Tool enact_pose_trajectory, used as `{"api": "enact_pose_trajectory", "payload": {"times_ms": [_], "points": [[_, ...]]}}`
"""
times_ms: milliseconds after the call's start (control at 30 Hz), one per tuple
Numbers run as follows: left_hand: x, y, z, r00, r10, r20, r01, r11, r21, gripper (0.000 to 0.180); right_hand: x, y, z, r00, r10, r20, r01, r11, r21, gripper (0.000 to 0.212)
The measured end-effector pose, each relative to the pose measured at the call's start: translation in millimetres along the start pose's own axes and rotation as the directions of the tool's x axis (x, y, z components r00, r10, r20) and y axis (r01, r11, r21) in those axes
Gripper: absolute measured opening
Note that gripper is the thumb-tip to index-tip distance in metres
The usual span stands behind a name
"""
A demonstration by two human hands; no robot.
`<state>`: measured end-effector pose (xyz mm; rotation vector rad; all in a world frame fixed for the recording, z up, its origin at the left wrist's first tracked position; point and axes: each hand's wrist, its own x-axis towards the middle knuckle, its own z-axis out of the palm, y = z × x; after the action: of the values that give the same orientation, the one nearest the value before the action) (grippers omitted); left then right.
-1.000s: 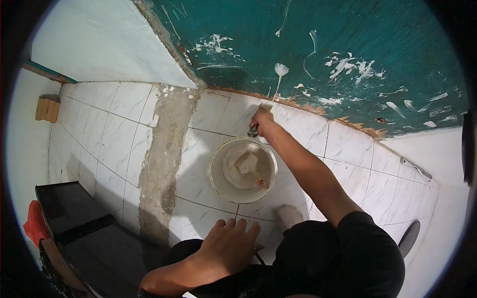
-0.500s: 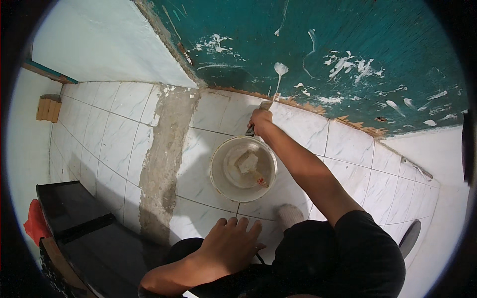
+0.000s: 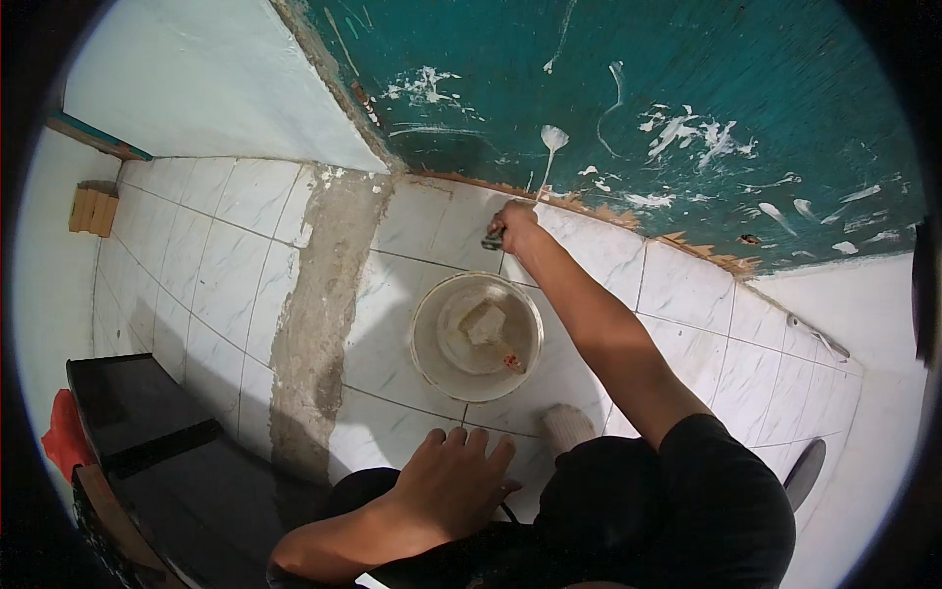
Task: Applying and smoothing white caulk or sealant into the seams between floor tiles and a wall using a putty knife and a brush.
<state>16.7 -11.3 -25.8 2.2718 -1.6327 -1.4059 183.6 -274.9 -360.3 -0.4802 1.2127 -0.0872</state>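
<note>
While the left hand [image 3: 453, 483] lies at six o'clock of one round white plastic bucket [image 3: 425, 351], its fingers slightly spread and grasping nothing visible, one pale ribbed-knit sock [image 3: 569, 428] shows between four and five o'clock. Inside the bucket are one pale angular block [image 3: 487, 327] and, toward four o'clock, one small red-and-white piece [image 3: 514, 364]. Beyond the rim, just past twelve o'clock, the right hand [image 3: 514, 226] has its fingers closed around one dark-handled tool [image 3: 492, 240], its far end mostly hidden. Farthest, at one o'clock, stands one teal, white-splashed panel [image 3: 633, 88].
</note>
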Motion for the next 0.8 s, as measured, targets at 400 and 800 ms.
{"api": "enact_pose_trajectory", "payload": {"times_ms": [400, 800], "points": [[7.3, 6.2, -15.0, 0.997, 0.014, 0.079, -0.016, 1.000, 0.027, 0.056, 4.9, -33.4, -27.2, 0.995, 0.020, 0.093, -0.032, 0.992, 0.122, 0.026], [5.7, 4.0, -16.2, 0.997, -0.027, 0.075, 0.025, 0.999, 0.027, 0.056, 6.0, -24.1, -38.7, 0.994, -0.013, 0.110, 0.004, 0.996, 0.084, 0.022]]}}
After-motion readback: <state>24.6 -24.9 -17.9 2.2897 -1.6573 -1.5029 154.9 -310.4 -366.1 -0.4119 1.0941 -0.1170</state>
